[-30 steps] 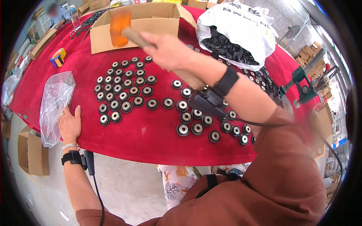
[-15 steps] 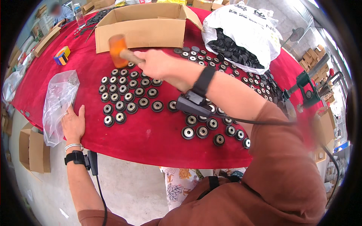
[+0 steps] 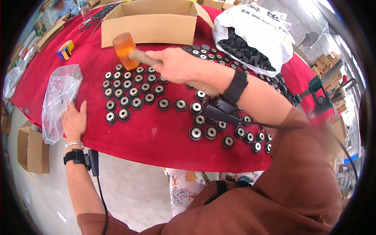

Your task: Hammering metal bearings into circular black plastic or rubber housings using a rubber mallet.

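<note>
My right hand [image 3: 174, 64] is closed round the wooden handle of a mallet [image 3: 124, 46] with a translucent orange head. That head is over the far left rows of black-rimmed metal bearing wheels [image 3: 137, 103], and covers part of them; whether it touches one I cannot tell. Flat near the table's left front edge, my left hand [image 3: 74, 122] holds nothing, its fingers apart. Its fingertips meet the edge of a clear plastic bag [image 3: 58, 102]. More bearing wheels [image 3: 196, 133] stand to the right, some hidden beneath my right forearm.
A cardboard box [image 3: 149, 29] stands behind the wheels on the red-covered table [image 3: 133, 145]. At right a white sack [image 3: 258, 27] spills black discs [image 3: 244, 51]. A green metal tool [image 3: 319, 94] is at the right edge, tape [image 3: 65, 50] at far left. Someone sits beyond [image 3: 66, 8].
My right hand and the mallet have shifted slightly to the right, and the mallet's head is more tilted. My left hand stays flat by the bag. The whole view has shifted a little.
</note>
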Demonstrator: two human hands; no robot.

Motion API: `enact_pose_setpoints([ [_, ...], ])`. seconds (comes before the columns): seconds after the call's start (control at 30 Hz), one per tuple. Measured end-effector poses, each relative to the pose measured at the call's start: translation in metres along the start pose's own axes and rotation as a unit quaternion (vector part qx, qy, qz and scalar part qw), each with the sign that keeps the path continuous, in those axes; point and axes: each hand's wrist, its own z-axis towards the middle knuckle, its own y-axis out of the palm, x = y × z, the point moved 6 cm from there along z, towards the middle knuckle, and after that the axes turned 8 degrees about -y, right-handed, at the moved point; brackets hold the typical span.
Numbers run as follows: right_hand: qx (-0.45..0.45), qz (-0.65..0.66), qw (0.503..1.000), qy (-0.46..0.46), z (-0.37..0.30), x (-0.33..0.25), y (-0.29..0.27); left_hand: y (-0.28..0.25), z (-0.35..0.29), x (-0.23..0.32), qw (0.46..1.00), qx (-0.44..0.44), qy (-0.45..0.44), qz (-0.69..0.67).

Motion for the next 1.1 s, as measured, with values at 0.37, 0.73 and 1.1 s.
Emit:
enact_pose_setpoints([
  [0.37,0.018,-0.004,1.000,-0.025,0.041,-0.017,0.018,0.002,-0.002,-0.006,0.998,-0.053,-0.029,0.034],
  [0.73,-0.026,0.005,0.997,-0.068,0.047,-0.042,0.027,0.001,-0.002,-0.001,0.997,-0.064,-0.042,0.019],
  [1.1,0.037,0.027,0.998,-0.048,0.007,-0.029,0.012,0.003,-0.001,-0.004,0.998,-0.050,-0.032,0.032],
])
